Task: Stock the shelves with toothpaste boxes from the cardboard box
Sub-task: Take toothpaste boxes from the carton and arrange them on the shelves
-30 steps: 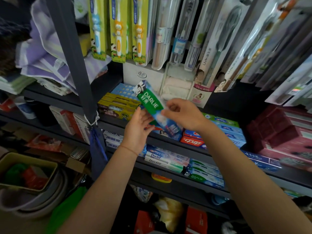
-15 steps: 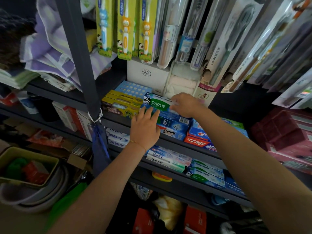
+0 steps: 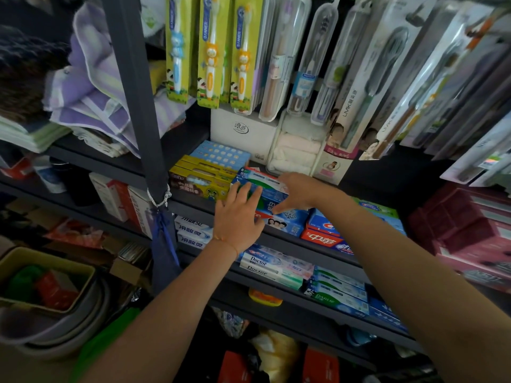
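A dark metal shelf unit point(image 3: 279, 239) fills the view, its upright post point(image 3: 132, 87) running down the left side with a white cord point(image 3: 159, 196) knotted round it and a blue strap point(image 3: 163, 239) hanging below the knot. To the left of the post sits a heap of folded purple and white towels point(image 3: 91, 87), and lower left a grey basin point(image 3: 47, 335) holds a tan bin with green and red items in it. Rows of toothbrush packs point(image 3: 213, 48) hang across the top (yellow-green children's ones on the left, clear cases and longer cards to the right), with a white box point(image 3: 243, 131) standing behind them on the middle shelf. On that shelf, yellow boxes point(image 3: 199, 181) lie just left of a stack of blue toothpaste cartons, and red and blue boxes point(image 3: 323, 233) sit to the right. The green and blue toothpaste box point(image 3: 266, 186) lies flat on top of that stack, between the two hands. The left hand point(image 3: 237, 219) rests on its near left end with straight, spread fingers, gripping nothing. The right hand point(image 3: 297, 193) lies over the right part of the box, fingers stretched forward and down against it, thumb reaching to the carton below, also not clenched. On the shelf beneath, white and blue cartons point(image 3: 273, 265) are laid in rows, and a thin orange thread circles the left wrist.
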